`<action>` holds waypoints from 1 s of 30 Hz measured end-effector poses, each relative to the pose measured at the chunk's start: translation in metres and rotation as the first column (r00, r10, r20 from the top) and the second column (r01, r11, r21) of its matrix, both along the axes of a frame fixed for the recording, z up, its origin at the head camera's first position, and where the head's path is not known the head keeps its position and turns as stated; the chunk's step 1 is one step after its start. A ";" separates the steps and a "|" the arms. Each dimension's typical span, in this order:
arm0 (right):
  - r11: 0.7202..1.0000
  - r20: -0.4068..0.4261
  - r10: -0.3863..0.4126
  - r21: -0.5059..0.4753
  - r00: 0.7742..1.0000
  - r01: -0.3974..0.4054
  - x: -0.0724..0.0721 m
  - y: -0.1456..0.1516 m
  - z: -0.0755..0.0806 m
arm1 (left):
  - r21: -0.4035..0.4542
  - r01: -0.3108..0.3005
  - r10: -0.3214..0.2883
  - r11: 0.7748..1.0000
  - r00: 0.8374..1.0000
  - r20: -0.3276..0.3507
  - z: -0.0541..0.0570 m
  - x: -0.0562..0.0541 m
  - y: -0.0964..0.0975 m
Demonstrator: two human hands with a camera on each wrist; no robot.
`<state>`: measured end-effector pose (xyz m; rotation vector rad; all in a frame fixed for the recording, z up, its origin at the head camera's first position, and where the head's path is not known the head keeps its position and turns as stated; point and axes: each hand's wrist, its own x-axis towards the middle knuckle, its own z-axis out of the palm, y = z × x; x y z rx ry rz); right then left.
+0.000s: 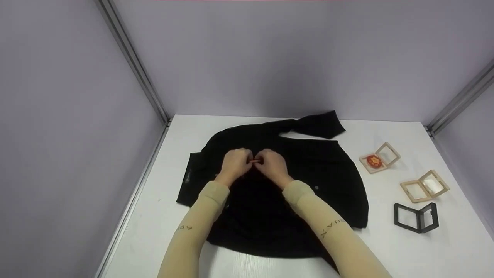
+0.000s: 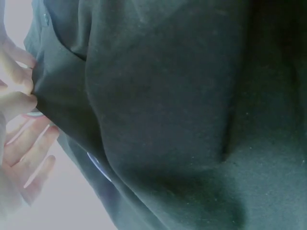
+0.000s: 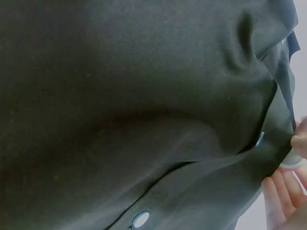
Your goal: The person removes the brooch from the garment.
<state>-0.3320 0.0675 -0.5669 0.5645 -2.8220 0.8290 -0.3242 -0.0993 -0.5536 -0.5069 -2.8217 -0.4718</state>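
Spread across the table is a black shirt (image 1: pixel 324 170) with small pale buttons; one button (image 3: pixel 140 219) shows at the bottom of the right wrist view. Over its middle, my left hand (image 1: pixel 236 164) and right hand (image 1: pixel 272 165) meet with fingers bent. They pinch a fold of the cloth together with a thin orange-red piece (image 1: pixel 254 161), seen edge-on in the head view. Close up, this piece has a round rim (image 3: pixel 291 162), partly covered by fingers. Straighter fingers (image 2: pixel 31 153) spread below the pinched cloth in the left wrist view.
Right of the shirt lie a wooden frame (image 1: pixel 388 153) with a red and yellow round badge (image 1: pixel 374 161), a second wooden frame (image 1: pixel 423 186) and a black frame (image 1: pixel 418 217), all unfolded. Grey panels (image 1: pixel 247 58) enclose the white table (image 1: pixel 154 231) at the back and sides.
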 end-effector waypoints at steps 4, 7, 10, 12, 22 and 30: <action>1.000 -0.009 0.009 -0.002 1.000 -0.009 0.001 0.000 0.000 | -0.004 0.000 0.000 1.000 1.000 0.002 0.000 0.000 0.000; 1.000 -0.015 0.010 -0.001 1.000 -0.010 0.001 0.000 0.001 | -0.004 0.001 -0.001 1.000 1.000 0.002 0.000 -0.001 0.001; 1.000 -0.011 0.012 0.010 1.000 -0.012 0.001 0.000 0.002 | -0.027 -0.007 0.007 1.000 1.000 0.012 0.002 -0.001 0.002; 1.000 -0.005 0.015 0.023 1.000 -0.014 0.001 -0.001 0.004 | -0.046 -0.013 0.014 0.999 1.000 0.025 0.003 -0.001 0.003; 0.996 -0.023 0.028 0.083 0.999 -0.026 0.002 -0.001 0.007 | -0.073 -0.018 0.020 0.997 1.000 0.021 0.002 -0.002 0.004; 0.996 -0.047 0.032 0.088 0.998 -0.028 0.002 0.000 0.006 | -0.061 -0.018 0.019 0.998 1.000 0.022 0.001 -0.001 0.005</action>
